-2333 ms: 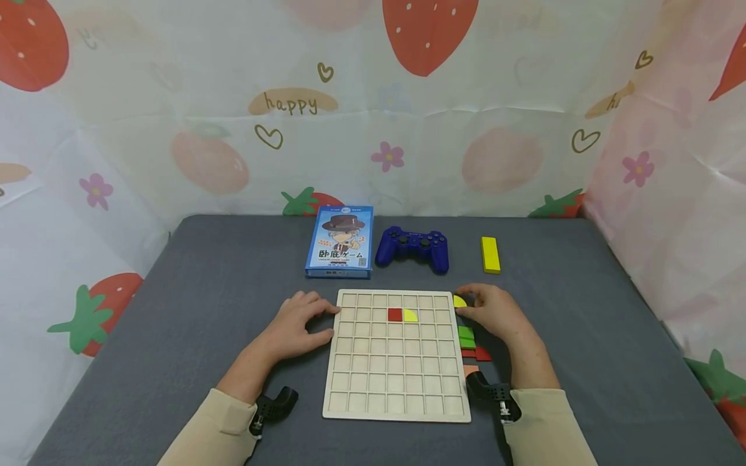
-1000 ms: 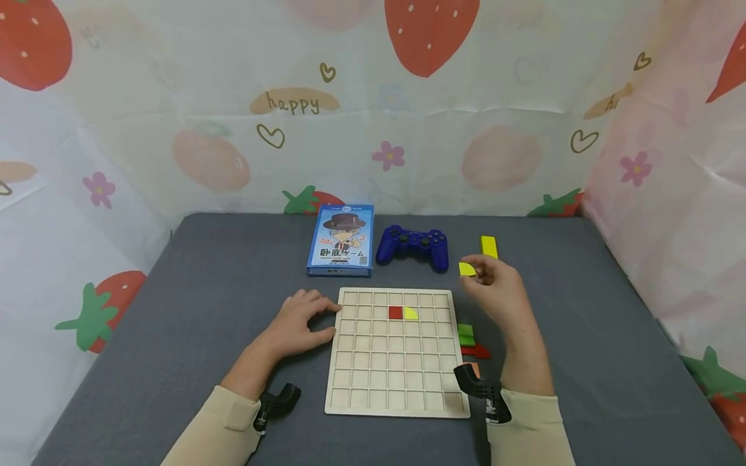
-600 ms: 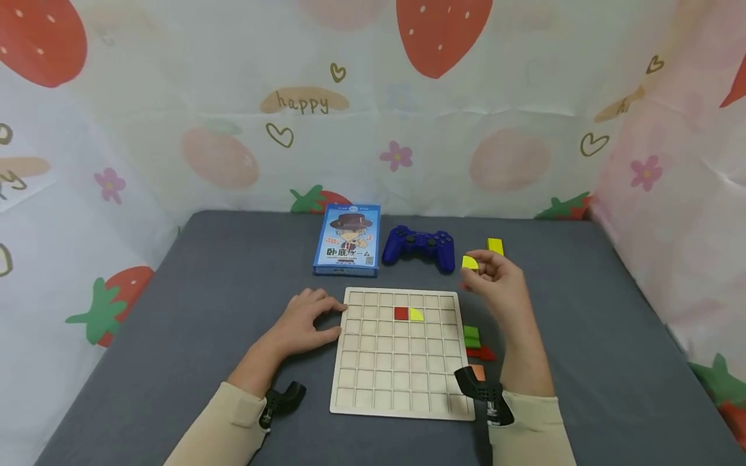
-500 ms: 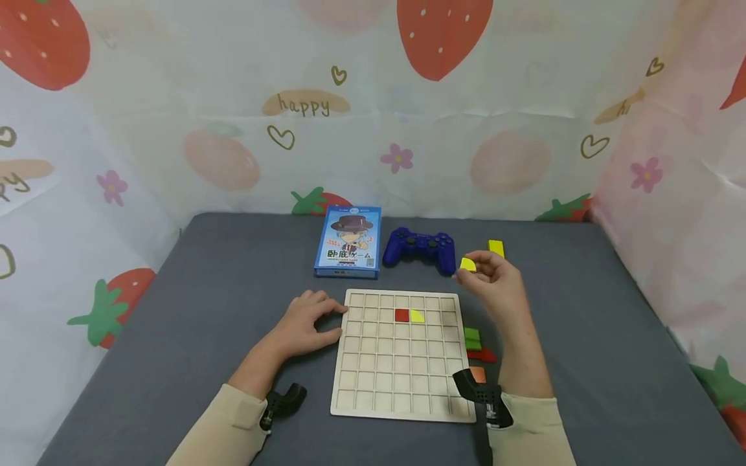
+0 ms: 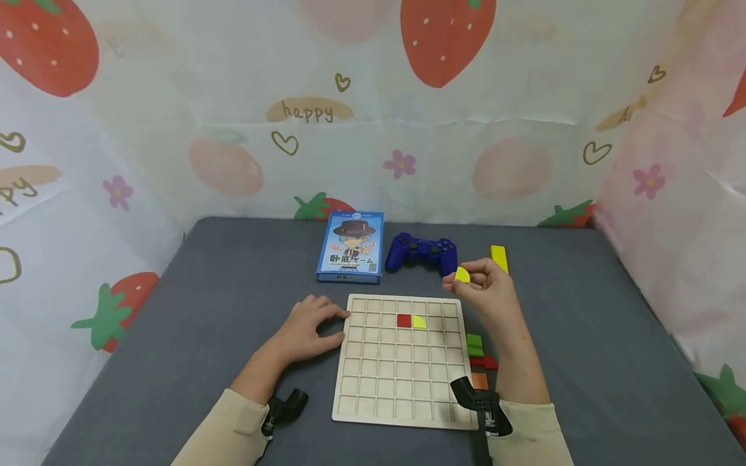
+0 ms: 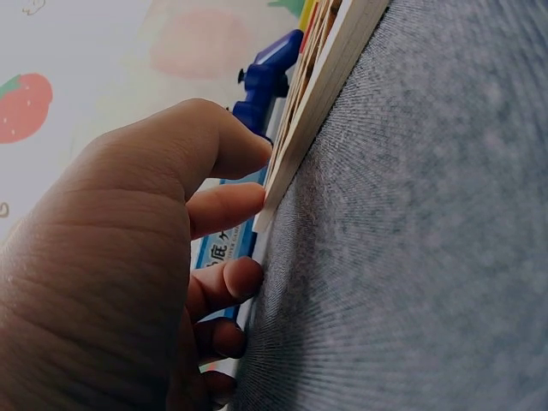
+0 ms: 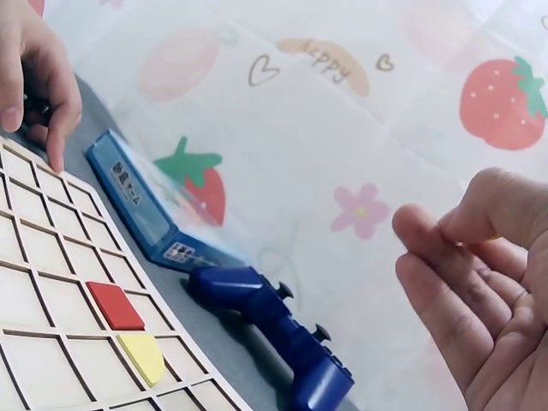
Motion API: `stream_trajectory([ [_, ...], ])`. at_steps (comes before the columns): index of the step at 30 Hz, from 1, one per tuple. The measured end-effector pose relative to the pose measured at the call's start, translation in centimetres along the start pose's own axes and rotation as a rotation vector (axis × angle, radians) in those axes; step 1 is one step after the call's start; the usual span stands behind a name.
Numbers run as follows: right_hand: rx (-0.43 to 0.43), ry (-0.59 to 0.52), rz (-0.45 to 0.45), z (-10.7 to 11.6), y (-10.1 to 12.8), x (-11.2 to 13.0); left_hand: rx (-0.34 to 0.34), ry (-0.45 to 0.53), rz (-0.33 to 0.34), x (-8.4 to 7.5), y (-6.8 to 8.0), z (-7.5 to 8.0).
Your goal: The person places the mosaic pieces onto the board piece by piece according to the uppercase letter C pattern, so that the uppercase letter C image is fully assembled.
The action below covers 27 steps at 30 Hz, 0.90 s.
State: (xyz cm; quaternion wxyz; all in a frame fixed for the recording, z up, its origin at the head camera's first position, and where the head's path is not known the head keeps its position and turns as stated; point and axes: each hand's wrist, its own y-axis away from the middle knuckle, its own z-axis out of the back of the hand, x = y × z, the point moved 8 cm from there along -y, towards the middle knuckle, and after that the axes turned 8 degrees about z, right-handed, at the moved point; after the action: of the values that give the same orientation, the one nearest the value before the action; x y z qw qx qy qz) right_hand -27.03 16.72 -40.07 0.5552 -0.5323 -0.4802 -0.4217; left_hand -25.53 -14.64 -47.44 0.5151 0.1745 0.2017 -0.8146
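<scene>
My right hand (image 5: pixel 486 288) pinches a yellow quarter-circle tile (image 5: pixel 462 275) between thumb and fingers, raised beyond the far right corner of the wooden grid board (image 5: pixel 379 408). From the right wrist, the fingers (image 7: pixel 445 300) hide that tile. A red square tile (image 5: pixel 404 320) and a second yellow quarter-circle tile (image 5: pixel 419 321) fill neighbouring cells in the board's second row from the back. At the board's left edge, thumb and index fingertip of my left hand (image 5: pixel 305 330) touch the rim, the other fingers loosely bent; the left wrist view shows this contact at the board's side (image 6: pixel 300 137).
Behind the board lie a blue game box (image 5: pixel 350 249), a blue game controller (image 5: pixel 421 252) and a yellow block (image 5: pixel 498 257). Green tiles (image 5: pixel 474 345), red tiles (image 5: pixel 489 362) and an orange tile (image 5: pixel 480 381) lie along its right side, close to my right forearm.
My right hand has picked up the yellow quarter-circle tile from beside the board, lifted it away, then moved it leftward and turned it in the fingers. The left hand stays at the board's edge.
</scene>
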Motion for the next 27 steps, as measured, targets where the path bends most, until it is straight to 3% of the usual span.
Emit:
stream_trajectory([
  [6, -0.008, 0.085, -0.033, 0.0, -0.2, -0.1, -0.02, -0.003, -0.006, 0.1, -0.3, 0.1],
  [14, -0.007, 0.271, 0.015, -0.6, -0.5, 0.9, -0.007, 0.005, 0.005, 0.1, -0.7, 0.5],
  [19, 0.001, 0.329, -0.012, -1.0, -0.3, 0.7, -0.005, 0.005, 0.005, 0.0, -0.6, 0.5],
  [23, -0.018, 0.286, -0.095, -1.0, -0.1, 0.0, 0.001, 0.008, 0.004, -0.1, -0.3, 0.2],
  [27, -0.019, 0.109, -0.205, -1.2, 0.3, -0.5, -0.003, 0.006, 0.007, 0.0, -0.1, 0.0],
])
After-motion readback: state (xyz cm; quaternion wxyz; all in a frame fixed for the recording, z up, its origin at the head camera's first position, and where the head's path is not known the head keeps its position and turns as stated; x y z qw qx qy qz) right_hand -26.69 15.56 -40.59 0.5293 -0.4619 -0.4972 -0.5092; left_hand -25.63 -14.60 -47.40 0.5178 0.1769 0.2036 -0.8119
